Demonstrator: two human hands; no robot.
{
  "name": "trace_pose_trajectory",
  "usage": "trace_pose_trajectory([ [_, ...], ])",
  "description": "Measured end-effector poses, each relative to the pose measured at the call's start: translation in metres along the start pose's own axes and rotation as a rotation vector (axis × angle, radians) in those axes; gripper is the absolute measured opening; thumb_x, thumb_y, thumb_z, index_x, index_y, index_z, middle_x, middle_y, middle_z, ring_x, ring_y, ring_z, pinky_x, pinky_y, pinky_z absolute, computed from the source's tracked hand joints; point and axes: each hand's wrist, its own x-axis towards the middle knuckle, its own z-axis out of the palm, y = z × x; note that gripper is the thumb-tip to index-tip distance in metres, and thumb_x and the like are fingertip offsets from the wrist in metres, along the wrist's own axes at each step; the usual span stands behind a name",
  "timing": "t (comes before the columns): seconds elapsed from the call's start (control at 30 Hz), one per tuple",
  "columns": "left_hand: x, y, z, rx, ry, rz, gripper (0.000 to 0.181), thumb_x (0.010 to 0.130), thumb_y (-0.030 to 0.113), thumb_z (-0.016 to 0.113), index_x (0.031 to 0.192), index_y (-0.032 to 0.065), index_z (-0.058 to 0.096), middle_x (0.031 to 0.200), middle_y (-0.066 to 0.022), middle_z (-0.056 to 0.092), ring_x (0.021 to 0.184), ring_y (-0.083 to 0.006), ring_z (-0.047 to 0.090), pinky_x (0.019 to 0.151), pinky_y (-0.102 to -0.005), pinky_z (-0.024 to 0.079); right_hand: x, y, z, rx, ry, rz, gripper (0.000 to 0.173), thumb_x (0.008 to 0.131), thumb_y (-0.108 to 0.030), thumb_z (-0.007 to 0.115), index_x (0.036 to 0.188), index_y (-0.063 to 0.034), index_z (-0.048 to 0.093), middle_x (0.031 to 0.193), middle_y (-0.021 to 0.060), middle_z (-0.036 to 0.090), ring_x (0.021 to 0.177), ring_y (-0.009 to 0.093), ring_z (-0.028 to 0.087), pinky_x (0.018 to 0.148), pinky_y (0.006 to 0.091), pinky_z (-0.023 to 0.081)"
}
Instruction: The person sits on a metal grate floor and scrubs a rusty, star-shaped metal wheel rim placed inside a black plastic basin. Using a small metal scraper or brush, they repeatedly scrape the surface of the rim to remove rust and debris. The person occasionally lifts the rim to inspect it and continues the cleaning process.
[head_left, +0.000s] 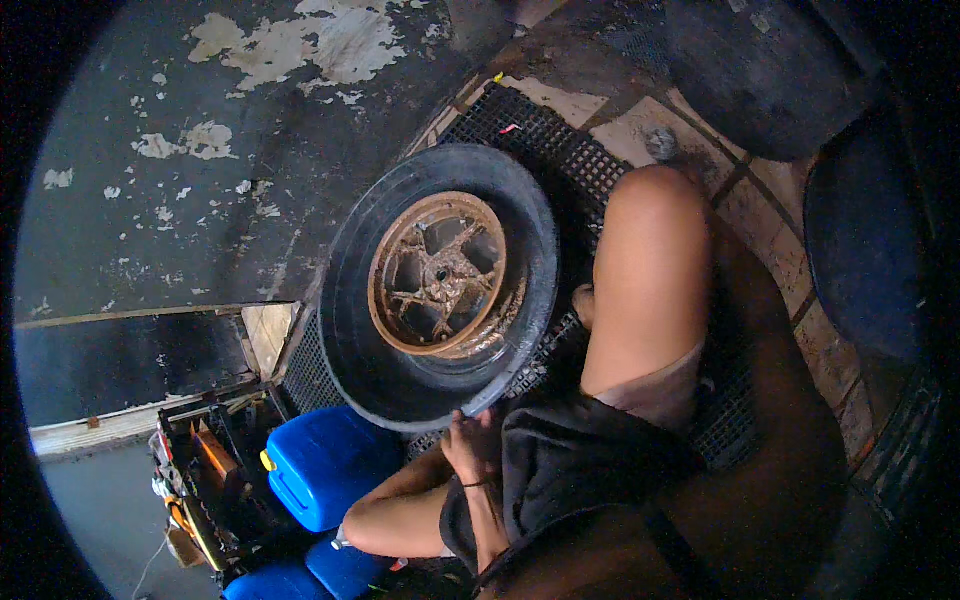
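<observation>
My left hand (470, 444), with a thin dark band at the wrist, grips the near rim of a large round black basin (349, 360). Inside the basin rests a spoked motorcycle wheel rim (437, 341), coated in brown grime that looks wet. It leans on the basin's inner wall, and its hub faces up towards me. On the right, a dark blurred shape that may be my right arm passes behind my bent right knee (656, 225). My right hand is out of view.
Black plastic grid mats (544, 124) lie under the basin on a tiled floor (637, 127). A peeling dark wall (247, 202) borders the basin's far left. Blue jerrycans (330, 457) stand by my left leg, beside a cluttered black crate (217, 480). Large dark round objects (772, 82) sit at upper right.
</observation>
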Motion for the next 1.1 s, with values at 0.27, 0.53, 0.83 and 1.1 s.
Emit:
trace_pose_trajectory([
  [0.27,0.038,-0.004,-0.035,-0.746,0.152,-0.280,0.015,0.087,0.009,0.059,0.082,-0.0006,0.049,0.063,-0.0014,0.044,0.057,-0.0102,0.044,0.059,-0.0346,0.052,-0.029,0.013,0.052,-0.053,-0.025,0.062,0.026,0.087,-0.028,0.055,0.087,-0.0033,0.062,0.076,0.0065,0.060,0.062,0.017,0.054,0.057,0.0331,0.043],
  [0.53,0.059,-0.047,-0.032,-0.645,0.089,-0.253,0.047,0.068,0.019,0.080,0.102,-0.0028,0.057,0.086,-0.0149,0.061,0.076,-0.0246,0.058,0.070,-0.0340,0.050,-0.044,0.043,0.020,0.012,0.052,0.078,0.027,0.087,-0.029,0.056,0.092,-0.0030,0.062,0.083,0.0105,0.063,0.067,0.021,0.059,0.061,0.0353,0.047],
  [0.83,0.055,-0.039,-0.032,-1.012,0.024,-0.520,0.026,0.088,0.016,0.058,0.094,-0.0094,0.054,0.088,-0.0128,0.056,0.078,-0.0219,0.055,0.071,-0.0393,0.053,-0.111,0.112,-0.100,0.329,0.629,0.037,0.026,0.089,-0.026,0.056,0.098,-0.0025,0.063,0.090,0.0127,0.065,0.072,0.022,0.062,0.065,0.0360,0.049],
  [1.1,0.039,-0.033,-0.058,0.274,0.095,-0.034,0.030,0.087,0.012,0.059,0.110,-0.0057,0.052,0.084,-0.0099,0.059,0.075,-0.0217,0.054,0.070,-0.0364,0.050,-0.284,0.141,-0.070,0.361,0.572,0.362,0.026,0.090,-0.022,0.054,0.108,-0.0031,0.060,0.102,0.0094,0.064,0.091,0.019,0.059,0.082,0.0343,0.046],
])
